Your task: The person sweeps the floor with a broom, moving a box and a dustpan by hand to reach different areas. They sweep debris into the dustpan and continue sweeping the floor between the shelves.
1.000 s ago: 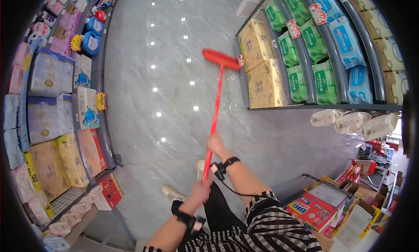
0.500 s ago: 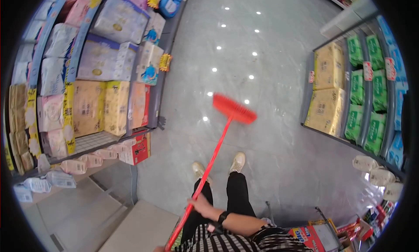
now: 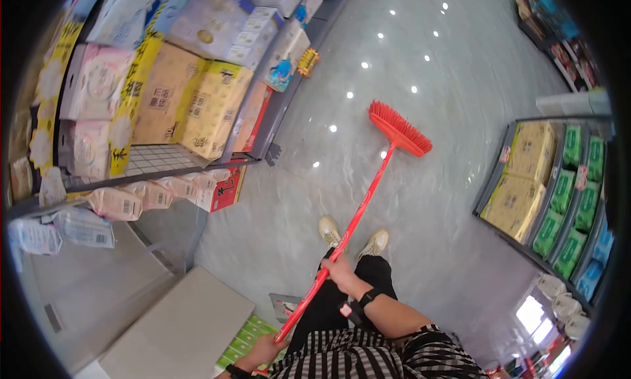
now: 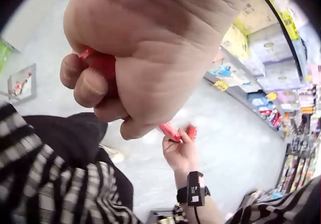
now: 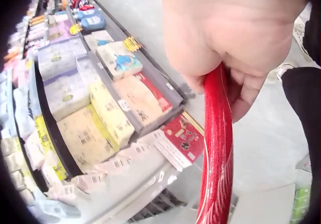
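A red push broom (image 3: 402, 131) stretches out ahead of me over the grey floor, its bristles facing away from my feet. Near the upper end of the pole, at my lap, my left hand (image 3: 264, 350) grips it. In the left wrist view that hand (image 4: 145, 58) has its fingers curled round the red pole (image 4: 102, 66). My right hand (image 3: 340, 274) holds the pole lower down, in front of my knees. Seen from the right wrist, the palm (image 5: 235, 38) wraps the shiny red pole (image 5: 218, 148), hiding the part inside the grip.
A shelf (image 3: 217, 163) of tissue packs stands close on my left, with a red box (image 3: 228, 187) at its corner. To the right is another shelf (image 3: 490, 205) with yellow and green packs. A pale board (image 3: 177, 323) and green packs (image 3: 244, 339) lie near my left arm.
The view has swung right and the left shelf looks nearer. The broom head came back toward my feet, then shifted right and farther out. Both hands stay on the pole.
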Demonstrator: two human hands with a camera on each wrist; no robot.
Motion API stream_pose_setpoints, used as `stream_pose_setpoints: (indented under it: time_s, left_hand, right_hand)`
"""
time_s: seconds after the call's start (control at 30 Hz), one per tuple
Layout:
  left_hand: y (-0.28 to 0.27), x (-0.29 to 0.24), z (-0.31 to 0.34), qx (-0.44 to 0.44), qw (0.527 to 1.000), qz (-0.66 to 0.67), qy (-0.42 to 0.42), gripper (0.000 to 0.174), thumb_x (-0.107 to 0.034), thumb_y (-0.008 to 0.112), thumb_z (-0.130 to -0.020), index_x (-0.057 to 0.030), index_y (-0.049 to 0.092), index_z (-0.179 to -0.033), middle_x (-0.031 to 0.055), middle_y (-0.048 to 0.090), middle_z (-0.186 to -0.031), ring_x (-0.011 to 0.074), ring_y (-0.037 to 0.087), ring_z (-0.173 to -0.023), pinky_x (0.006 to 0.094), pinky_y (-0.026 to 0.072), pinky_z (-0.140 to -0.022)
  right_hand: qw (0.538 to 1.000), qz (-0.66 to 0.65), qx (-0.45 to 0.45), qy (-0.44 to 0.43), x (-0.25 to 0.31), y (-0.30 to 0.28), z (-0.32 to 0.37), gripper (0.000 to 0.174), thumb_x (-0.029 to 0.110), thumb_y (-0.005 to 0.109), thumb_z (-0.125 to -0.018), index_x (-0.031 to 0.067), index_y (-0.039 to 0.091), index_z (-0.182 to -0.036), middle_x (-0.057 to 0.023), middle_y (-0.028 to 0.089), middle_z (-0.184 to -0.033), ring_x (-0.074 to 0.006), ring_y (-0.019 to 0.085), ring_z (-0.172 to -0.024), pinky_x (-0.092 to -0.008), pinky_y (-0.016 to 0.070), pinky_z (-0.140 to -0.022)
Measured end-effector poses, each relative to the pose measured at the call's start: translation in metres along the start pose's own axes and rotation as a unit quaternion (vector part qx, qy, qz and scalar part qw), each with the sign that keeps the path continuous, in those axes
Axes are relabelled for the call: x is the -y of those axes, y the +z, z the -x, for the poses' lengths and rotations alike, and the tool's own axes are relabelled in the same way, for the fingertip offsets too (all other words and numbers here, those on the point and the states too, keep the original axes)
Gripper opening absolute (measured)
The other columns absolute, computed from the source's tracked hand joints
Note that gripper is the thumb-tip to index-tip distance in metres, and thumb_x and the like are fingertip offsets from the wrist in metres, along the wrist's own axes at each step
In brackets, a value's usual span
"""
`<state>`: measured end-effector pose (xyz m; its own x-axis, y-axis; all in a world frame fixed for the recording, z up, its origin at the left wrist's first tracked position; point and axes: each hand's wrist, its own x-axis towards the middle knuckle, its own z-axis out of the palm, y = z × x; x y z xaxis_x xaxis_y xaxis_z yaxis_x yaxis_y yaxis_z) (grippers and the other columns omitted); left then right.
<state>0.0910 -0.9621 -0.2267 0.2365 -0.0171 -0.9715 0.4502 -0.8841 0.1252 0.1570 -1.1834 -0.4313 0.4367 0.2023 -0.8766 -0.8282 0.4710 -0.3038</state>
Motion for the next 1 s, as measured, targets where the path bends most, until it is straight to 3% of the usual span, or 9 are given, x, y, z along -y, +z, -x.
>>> stream_pose_setpoints:
  time_s: [0.1, 0.17, 0.33, 0.5, 0.6, 0.73, 0.8, 0.9, 1.0]
  left_hand:
    - [0.010, 0.062, 0.041, -0.010, 0.994, 0.083, -0.069, 0.035, -0.034, 0.060, -0.079, 0.0002, 0.054, -0.072, 0.0108, 0.052, -0.056, 0.0210, 0.052, -0.052, 0.0369, 0.0423, -0.052]
    - [-0.009, 0.053, 0.098, 0.022, 0.982, 0.155, -0.103, 0.032, -0.029, 0.053, -0.086, -0.0032, 0.061, -0.104, 0.0049, 0.059, -0.074, 0.0162, 0.057, -0.072, 0.0292, 0.0455, -0.063]
    - [-0.027, 0.058, 0.116, 0.000, 0.961, 0.231, -0.151, 0.035, -0.030, 0.053, -0.086, -0.0027, 0.061, -0.106, 0.0054, 0.059, -0.075, 0.0170, 0.056, -0.073, 0.0296, 0.0449, -0.065]
    - [-0.044, 0.068, 0.103, 0.018, 0.909, 0.354, -0.220, 0.035, -0.033, 0.053, -0.086, -0.0011, 0.062, -0.096, 0.0037, 0.055, -0.066, 0.0152, 0.050, -0.059, 0.0292, 0.0431, -0.055]
    - [-0.064, 0.074, 0.063, 0.054, 0.910, 0.365, -0.188, 0.028, -0.032, 0.055, -0.085, -0.0091, 0.050, -0.068, -0.0049, 0.037, -0.049, 0.0076, 0.034, -0.039, 0.0251, 0.0282, -0.035]
    - [-0.062, 0.081, 0.009, 0.085, 0.894, 0.409, -0.159, 0.028, -0.031, 0.055, -0.085, -0.0091, 0.050, -0.068, -0.0042, 0.039, -0.050, 0.0087, 0.036, -0.041, 0.0256, 0.0299, -0.037]
    - [-0.039, 0.107, -0.024, 0.063, 0.956, 0.245, -0.148, 0.039, -0.038, 0.060, -0.078, 0.0009, 0.058, -0.075, 0.0178, 0.057, -0.061, 0.0313, 0.060, -0.060, 0.0414, 0.0448, -0.057]
    - [-0.055, 0.094, -0.061, 0.006, 0.990, 0.137, -0.037, 0.039, -0.037, 0.062, -0.077, 0.0017, 0.058, -0.074, 0.0200, 0.057, -0.062, 0.0347, 0.060, -0.064, 0.0418, 0.0450, -0.058]
    - [-0.069, 0.087, -0.088, -0.075, 0.991, 0.078, 0.080, 0.039, -0.038, 0.062, -0.076, 0.0004, 0.058, -0.074, 0.0205, 0.058, -0.064, 0.0365, 0.059, -0.066, 0.0424, 0.0449, -0.059]
  right_hand:
    - [0.992, 0.121, -0.016, -0.033, -0.050, 0.049, 0.010, 0.014, 0.007, 0.056, -0.080, -0.0014, 0.045, -0.082, -0.0086, 0.054, -0.067, -0.0203, 0.060, -0.059, -0.0343, 0.0516, -0.049]
    - [0.971, 0.227, 0.077, -0.024, -0.090, 0.087, 0.022, 0.017, 0.010, 0.057, -0.081, -0.0023, 0.047, -0.086, -0.0087, 0.054, -0.069, -0.0191, 0.061, -0.061, -0.0341, 0.0529, -0.049]
    - [0.948, 0.164, 0.184, 0.201, -0.141, 0.171, 0.036, 0.019, 0.013, 0.060, -0.078, -0.0031, 0.052, -0.084, -0.0110, 0.058, -0.066, -0.0201, 0.063, -0.059, -0.0337, 0.0515, -0.044]
    - [0.935, 0.304, 0.135, 0.122, -0.130, 0.192, -0.027, 0.024, 0.016, 0.060, -0.075, -0.0072, 0.054, -0.071, -0.0181, 0.061, -0.063, -0.0272, 0.064, -0.053, -0.0364, 0.0523, -0.046]
    - [0.953, 0.279, 0.086, 0.082, -0.108, 0.183, -0.059, 0.029, 0.016, 0.061, -0.074, -0.0101, 0.052, -0.081, -0.0203, 0.062, -0.068, -0.0301, 0.065, -0.060, -0.0384, 0.0529, -0.051]
    - [0.937, 0.348, -0.014, 0.016, -0.072, 0.165, -0.091, 0.025, 0.015, 0.060, -0.075, -0.0078, 0.051, -0.082, -0.0176, 0.059, -0.067, -0.0290, 0.063, -0.061, -0.0383, 0.0516, -0.051]
    - [0.931, 0.361, -0.054, -0.005, -0.056, 0.153, -0.100, 0.022, 0.013, 0.058, -0.076, -0.0062, 0.050, -0.084, -0.0155, 0.057, -0.066, -0.0260, 0.062, -0.056, -0.0360, 0.0512, -0.048]
    - [0.948, 0.283, -0.114, -0.094, -0.038, 0.127, -0.120, 0.019, 0.011, 0.054, -0.075, -0.0077, 0.051, -0.075, -0.0200, 0.057, -0.063, -0.0314, 0.063, -0.060, -0.0388, 0.0494, -0.049]
    - [0.977, 0.172, -0.120, -0.037, 0.004, 0.116, -0.116, 0.013, 0.007, 0.051, -0.075, -0.0057, 0.049, -0.071, -0.0159, 0.056, -0.061, -0.0285, 0.062, -0.057, -0.0370, 0.0486, -0.046]
